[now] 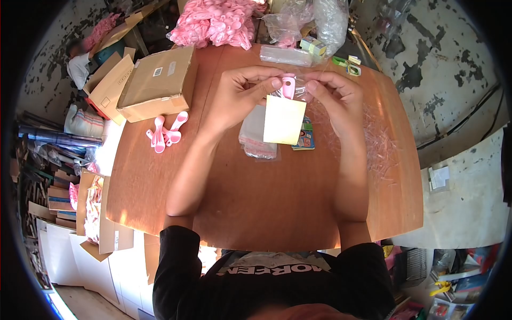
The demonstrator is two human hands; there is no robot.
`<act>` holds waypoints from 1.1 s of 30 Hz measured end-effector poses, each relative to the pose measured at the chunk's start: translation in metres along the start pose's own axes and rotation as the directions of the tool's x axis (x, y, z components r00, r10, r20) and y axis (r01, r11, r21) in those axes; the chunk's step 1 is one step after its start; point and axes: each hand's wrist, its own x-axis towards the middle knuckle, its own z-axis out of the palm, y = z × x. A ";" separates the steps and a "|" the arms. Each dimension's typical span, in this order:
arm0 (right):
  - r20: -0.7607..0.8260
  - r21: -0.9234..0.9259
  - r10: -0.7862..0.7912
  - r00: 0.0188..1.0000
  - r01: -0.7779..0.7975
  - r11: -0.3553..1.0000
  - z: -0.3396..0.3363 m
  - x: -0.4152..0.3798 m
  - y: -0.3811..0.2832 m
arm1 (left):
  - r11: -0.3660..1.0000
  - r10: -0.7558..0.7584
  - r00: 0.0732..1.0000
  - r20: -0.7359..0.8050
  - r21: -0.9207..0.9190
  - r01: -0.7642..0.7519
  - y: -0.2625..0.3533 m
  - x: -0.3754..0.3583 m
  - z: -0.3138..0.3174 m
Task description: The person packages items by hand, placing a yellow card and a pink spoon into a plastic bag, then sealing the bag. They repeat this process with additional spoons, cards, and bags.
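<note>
Over the middle of the table, both hands pinch the top of a clear plastic bag. Inside it I see a pink plastic spoon (288, 89) and a pale yellow card (284, 120). My left hand (242, 95) is closed on the bag's left upper edge, thumb against fingers. On the other side, my right hand (339, 96) grips the right upper edge. Below the hands lies a stack of clear plastic bags (256, 130), partly covered by the card. Beside it is a small pile of printed cards (305, 140), also partly hidden.
Several pink spoons (166, 133) lie on the wooden table (256, 208) at left, near a closed cardboard box (159, 80). Thin clear plastic strips (380, 146) are scattered at right. A large heap of pink spoons (218, 24) and wrapped packs (286, 55) occupy the back.
</note>
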 end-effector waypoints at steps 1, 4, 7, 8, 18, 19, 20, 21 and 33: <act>0.000 0.000 0.001 1.000 -0.001 1.000 0.001 -0.001 -0.001 | 1.000 -0.005 1.000 0.019 0.009 0.004 -0.001 0.000 -0.002; 0.013 0.038 -0.032 0.999 0.031 0.999 0.000 0.000 -0.003 | 1.000 0.011 1.000 0.005 -0.030 -0.011 -0.002 0.000 -0.005; 0.028 0.022 -0.053 0.998 0.053 0.998 -0.004 -0.001 0.001 | 0.999 -0.003 1.000 0.025 -0.046 0.004 -0.001 0.001 -0.009; 0.049 0.024 -0.035 0.998 0.034 0.999 -0.004 -0.001 -0.001 | 0.999 -0.004 1.000 0.025 -0.046 0.005 -0.001 0.000 -0.010; 0.086 0.035 0.008 0.996 -0.011 0.999 -0.007 -0.002 -0.001 | 0.999 -0.025 0.995 0.102 -0.026 0.028 0.003 -0.001 -0.018; 0.086 0.035 0.007 0.996 -0.010 0.999 -0.008 -0.002 -0.002 | 0.999 -0.035 0.993 0.111 -0.012 0.037 0.003 -0.001 -0.019; 0.112 0.024 -0.003 0.994 0.000 1.000 -0.010 -0.002 -0.002 | 0.999 -0.033 0.993 0.110 -0.012 0.035 0.004 -0.001 -0.020; 0.138 0.014 -0.011 0.990 0.009 1.000 -0.010 -0.002 -0.002 | 1.000 -0.019 0.993 0.121 -0.014 0.020 0.004 -0.001 -0.020; 0.209 -0.046 -0.077 0.975 0.088 0.995 -0.008 -0.002 -0.011 | 0.994 0.107 0.984 0.140 -0.036 -0.103 -0.002 -0.002 -0.026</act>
